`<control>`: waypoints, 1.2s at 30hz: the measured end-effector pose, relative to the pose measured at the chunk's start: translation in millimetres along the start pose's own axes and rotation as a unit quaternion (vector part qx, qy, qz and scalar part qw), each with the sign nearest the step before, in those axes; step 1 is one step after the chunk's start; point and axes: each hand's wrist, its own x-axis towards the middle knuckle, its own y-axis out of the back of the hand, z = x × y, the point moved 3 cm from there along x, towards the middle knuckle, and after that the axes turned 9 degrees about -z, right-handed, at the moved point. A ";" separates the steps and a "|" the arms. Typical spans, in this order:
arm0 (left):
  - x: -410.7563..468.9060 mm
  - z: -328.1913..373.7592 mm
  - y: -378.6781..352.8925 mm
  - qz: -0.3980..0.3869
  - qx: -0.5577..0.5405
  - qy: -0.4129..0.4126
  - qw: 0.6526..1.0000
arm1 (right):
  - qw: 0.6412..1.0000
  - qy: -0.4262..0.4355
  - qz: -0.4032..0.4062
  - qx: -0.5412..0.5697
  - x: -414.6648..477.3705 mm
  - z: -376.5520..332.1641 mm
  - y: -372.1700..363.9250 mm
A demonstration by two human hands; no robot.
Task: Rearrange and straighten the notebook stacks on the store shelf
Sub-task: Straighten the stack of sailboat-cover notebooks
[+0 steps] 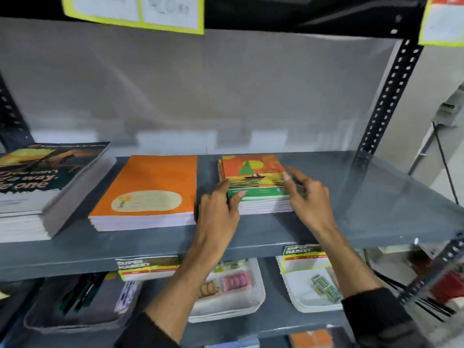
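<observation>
On the grey shelf, the sailboat notebook stack is being squared between the left hand and right hand, fingers spread apart. Both sides are best being pressed evenly.

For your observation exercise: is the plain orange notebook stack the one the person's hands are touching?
No, both hands, left and right, flank the sailboat-cover stack; the orange stack lies untouched.

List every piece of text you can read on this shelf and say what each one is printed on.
"You": label oval on the orange notebook stack.
"...you can't ... a way, ...e one", partly cut off: dark notebook cover.
"SUPER MARKET": left price tag and right price tag.
Yellow-edged signs overhead: too blurred to read.
</observation>
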 end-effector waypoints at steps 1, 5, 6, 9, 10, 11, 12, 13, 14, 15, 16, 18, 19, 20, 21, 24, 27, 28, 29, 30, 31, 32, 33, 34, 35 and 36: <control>-1.7 -1.6 -3.8 -0.001 -0.002 0.005 1.000 | 1.000 0.002 -0.011 0.020 0.1 6.3 0.3; -6.9 -7.5 -3.8 -0.024 -0.114 0.034 0.993 | 0.989 -0.004 -0.073 0.126 -1.8 22.7 1.5; -7.6 -8.1 -3.7 -0.032 -0.143 0.044 0.988 | 0.986 0.001 -0.082 0.144 -3.5 26.3 1.7; -9.7 -8.1 -6.2 -0.051 -0.141 0.045 0.988 | 0.977 0.005 -0.095 0.193 -5.9 35.0 1.4; -10.4 -6.8 -6.3 -0.050 -0.125 0.041 0.990 | 0.972 0.008 -0.100 0.214 -5.2 36.1 1.4; -10.7 -5.8 -7.1 -0.044 -0.105 0.037 0.993 | 0.967 0.013 -0.100 0.232 -4.1 37.2 1.5; -11.3 -4.0 -6.0 -0.039 -0.084 0.031 0.995 | 0.966 0.022 -0.095 0.240 -4.7 35.9 2.2; -11.1 -2.5 -7.4 -0.034 -0.063 0.028 0.997 | 0.967 0.025 -0.089 0.238 -4.1 36.7 2.4; -10.8 -1.9 -8.2 -0.030 -0.043 0.029 0.998 | 0.967 0.026 -0.082 0.240 -3.7 37.2 2.6; -10.3 -1.2 -8.3 -0.028 -0.028 0.031 0.999 | 0.965 0.023 -0.075 0.249 -3.5 38.3 2.4; -10.1 -1.6 -9.3 -0.030 -0.016 0.036 0.999 | 0.962 0.016 -0.069 0.263 -3.9 41.1 1.8; -11.4 -2.5 -8.4 -0.026 0.000 0.045 0.999 | 0.960 0.010 -0.056 0.273 -4.2 44.9 1.6; -12.1 -2.3 -8.4 -0.023 0.003 0.044 0.999 | 0.961 0.008 -0.052 0.273 -4.0 46.0 1.4; -12.9 -1.3 -8.5 -0.019 0.000 0.040 0.999 | 0.960 0.007 -0.049 0.274 -4.0 46.3 1.3; -13.3 0.5 -8.3 -0.015 -0.010 0.036 0.999 | 0.960 0.006 -0.047 0.277 -3.9 46.5 1.2; -12.3 2.4 -7.6 -0.004 -0.017 0.029 0.999 | 0.963 0.006 -0.037 0.268 -4.1 45.8 1.5; -11.4 1.3 -7.7 -0.010 -0.011 0.043 0.999 | 0.971 0.009 -0.028 0.238 -5.6 43.1 2.5; -11.7 1.3 -7.7 -0.014 -0.015 0.047 0.999 | 0.973 0.011 -0.025 0.228 -6.0 42.1 3.0; -12.1 1.2 -7.5 -0.015 -0.019 0.049 0.999 | 0.976 0.014 -0.023 0.216 -6.4 41.4 3.4; -12.6 0.9 -7.2 -0.015 -0.025 0.051 0.998 | 0.979 0.018 -0.022 0.203 -6.9 40.3 3.7; -13.1 0.9 -6.9 -0.015 -0.034 0.053 0.998 | 0.981 0.021 -0.021 0.192 -7.1 39.4 3.9; -13.5 0.9 -6.5 -0.015 -0.039 0.055 0.998 | 0.982 0.022 -0.020 0.185 -7.4 39.0 4.2; -13.6 0.5 -6.3 -0.016 -0.040 0.058 0.997 | 0.983 0.023 -0.019 0.181 -7.8 38.6 4.8; -14.0 -0.1 -5.9 -0.017 -0.041 0.061 0.997 | 0.983 0.022 -0.019 0.181 -8.2 38.6 5.3; -14.3 -0.8 -5.5 -0.017 -0.043 0.062 0.997 | 0.983 0.022 -0.018 0.183 -8.9 38.6 6.1; -14.5 -1.1 -5.0 -0.015 -0.047 0.062 0.997 | 0.982 0.021 -0.016 0.185 -9.1 38.7 6.5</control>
